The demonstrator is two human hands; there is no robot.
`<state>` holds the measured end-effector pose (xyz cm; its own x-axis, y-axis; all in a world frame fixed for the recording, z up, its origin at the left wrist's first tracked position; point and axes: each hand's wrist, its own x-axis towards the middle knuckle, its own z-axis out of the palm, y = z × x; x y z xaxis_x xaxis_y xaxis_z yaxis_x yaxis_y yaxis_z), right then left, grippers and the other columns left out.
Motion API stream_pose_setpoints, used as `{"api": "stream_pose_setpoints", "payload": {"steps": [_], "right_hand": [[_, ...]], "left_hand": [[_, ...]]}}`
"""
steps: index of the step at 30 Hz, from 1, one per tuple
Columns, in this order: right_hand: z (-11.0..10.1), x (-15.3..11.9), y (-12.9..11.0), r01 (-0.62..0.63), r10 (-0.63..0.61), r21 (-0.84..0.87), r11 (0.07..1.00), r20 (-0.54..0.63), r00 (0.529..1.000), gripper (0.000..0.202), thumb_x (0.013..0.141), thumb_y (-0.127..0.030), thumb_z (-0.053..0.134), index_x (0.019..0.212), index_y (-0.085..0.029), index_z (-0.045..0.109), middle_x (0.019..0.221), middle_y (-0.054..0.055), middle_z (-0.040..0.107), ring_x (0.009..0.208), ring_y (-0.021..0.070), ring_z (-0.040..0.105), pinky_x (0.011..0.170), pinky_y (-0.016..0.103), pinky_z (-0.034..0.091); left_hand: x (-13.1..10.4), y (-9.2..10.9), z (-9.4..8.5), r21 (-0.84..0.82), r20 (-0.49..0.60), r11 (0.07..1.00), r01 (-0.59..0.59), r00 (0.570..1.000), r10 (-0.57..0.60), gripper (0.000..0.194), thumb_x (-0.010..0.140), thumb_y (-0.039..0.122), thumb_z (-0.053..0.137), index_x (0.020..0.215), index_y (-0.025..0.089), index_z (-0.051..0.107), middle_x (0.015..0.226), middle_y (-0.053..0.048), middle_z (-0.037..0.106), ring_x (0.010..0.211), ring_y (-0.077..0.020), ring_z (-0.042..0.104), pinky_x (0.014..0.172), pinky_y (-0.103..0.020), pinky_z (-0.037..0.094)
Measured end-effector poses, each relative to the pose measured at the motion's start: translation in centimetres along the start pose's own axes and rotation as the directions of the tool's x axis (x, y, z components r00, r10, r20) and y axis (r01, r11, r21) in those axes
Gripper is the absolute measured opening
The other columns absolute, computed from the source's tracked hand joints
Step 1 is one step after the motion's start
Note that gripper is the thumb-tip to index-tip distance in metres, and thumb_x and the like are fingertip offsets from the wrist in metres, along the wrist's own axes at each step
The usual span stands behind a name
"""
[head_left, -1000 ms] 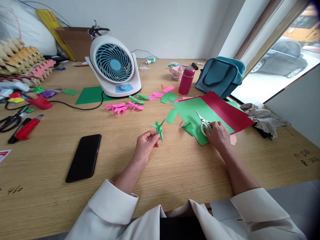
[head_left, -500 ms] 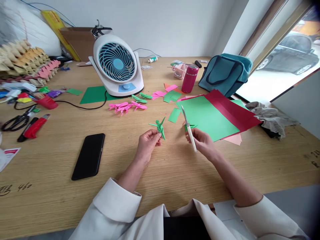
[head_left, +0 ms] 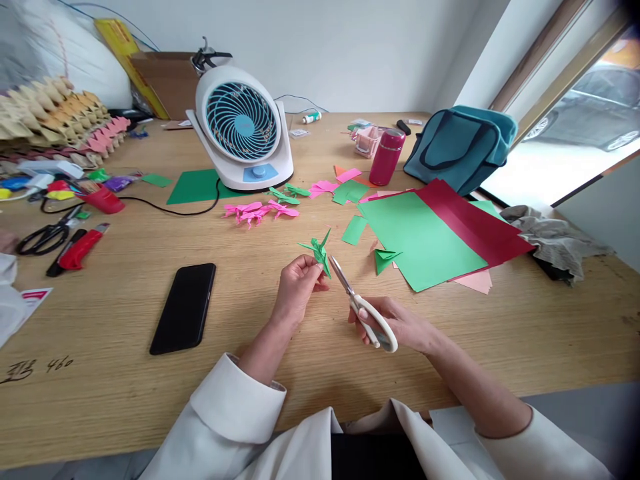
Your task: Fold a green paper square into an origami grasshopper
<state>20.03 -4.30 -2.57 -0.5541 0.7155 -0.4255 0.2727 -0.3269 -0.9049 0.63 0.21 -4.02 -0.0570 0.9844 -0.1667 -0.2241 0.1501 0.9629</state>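
Observation:
Between the thumb and fingers of my left hand (head_left: 299,285) is a folded green paper figure (head_left: 318,249), its thin points spreading upward and to the left. My right hand (head_left: 395,323) grips white-handled scissors (head_left: 373,321) by the handles. The scissor blades point up and left, with the tips just right of the green figure. A folded green paper piece (head_left: 385,260) lies on the table beyond my right hand, at the edge of a large green sheet (head_left: 425,233). Pink folded figures (head_left: 255,212) and green folded figures (head_left: 285,195) lie farther back.
A black phone (head_left: 183,308) lies left of my left hand. Behind stand a fan (head_left: 243,127), a red bottle (head_left: 387,157) and a teal bag (head_left: 455,150). Black scissors (head_left: 47,237) and a red cutter (head_left: 85,248) are at the far left.
My right hand has moved down and left, and the scissors have swung so their blades point toward the green figure. The folded green piece by the sheet is now uncovered. The view has shifted slightly.

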Motion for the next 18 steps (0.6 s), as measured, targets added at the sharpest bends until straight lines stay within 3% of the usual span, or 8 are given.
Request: {"api": "stream_pose_setpoints", "payload": {"steps": [6,18], "right_hand": [[0.69,-0.37,0.1,0.021,-0.021,-0.003,1.0,0.051,0.998,0.061,0.079,-0.078,0.054,0.087,-0.017,0.053,0.073,0.003,0.06,0.064,0.0149,0.058,0.054,0.026,0.044],[1.0,-0.1,0.55,0.062,-0.063,-0.102,0.993,-0.008,0.998,0.059,0.083,-0.076,0.05,0.071,-0.018,0.049,0.062,0.0,0.054,0.054,0.012,0.051,0.05,0.024,0.038]], "left_hand": [[-0.1,0.01,0.0,0.01,0.013,1.0,0.015,1.0,-0.015,0.021,0.068,0.034,0.065,0.072,0.018,0.054,0.063,0.004,0.058,0.052,-0.0073,0.054,0.05,-0.02,0.054],[-0.07,-0.21,0.01,-0.013,-0.003,1.0,0.01,1.0,-0.01,0.026,0.067,0.037,0.069,0.07,0.018,0.053,0.063,0.004,0.054,0.053,-0.0072,0.048,0.048,-0.022,0.056]]}}
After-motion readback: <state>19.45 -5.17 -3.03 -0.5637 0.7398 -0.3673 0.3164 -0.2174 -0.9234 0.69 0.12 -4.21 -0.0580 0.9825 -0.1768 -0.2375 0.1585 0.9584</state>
